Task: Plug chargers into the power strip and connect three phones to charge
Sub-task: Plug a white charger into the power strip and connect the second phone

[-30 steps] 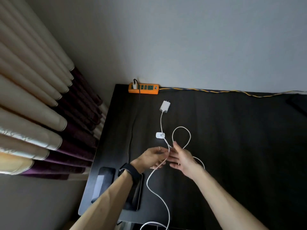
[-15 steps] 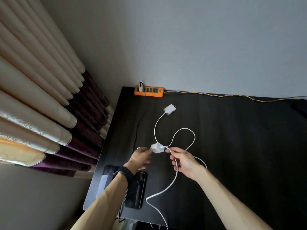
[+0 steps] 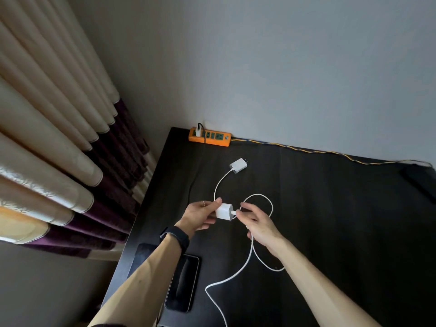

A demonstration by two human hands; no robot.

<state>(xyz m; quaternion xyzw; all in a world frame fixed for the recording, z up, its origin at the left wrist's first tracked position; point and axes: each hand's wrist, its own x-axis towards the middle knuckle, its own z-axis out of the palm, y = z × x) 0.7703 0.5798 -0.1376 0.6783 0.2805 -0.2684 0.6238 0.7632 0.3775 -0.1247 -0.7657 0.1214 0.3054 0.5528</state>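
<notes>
My left hand holds a white charger block above the dark table. My right hand pinches the white cable at its plug, right at the block's port. The cable loops over the table and runs off the near edge. A second white charger with its own cable lies farther back. The orange power strip sits at the far left corner against the wall, with one charger and a black cable plugged into its left socket. Two dark phones lie near the left edge, partly under my left arm.
Cream and purple curtains hang left of the table. A yellow braided cord runs from the strip along the wall to the right. A dark object lies at the far right edge.
My left hand picked the charger block off the table and raised it. My right hand slid along the white cable to its plug. The camera tilted down and closer.
</notes>
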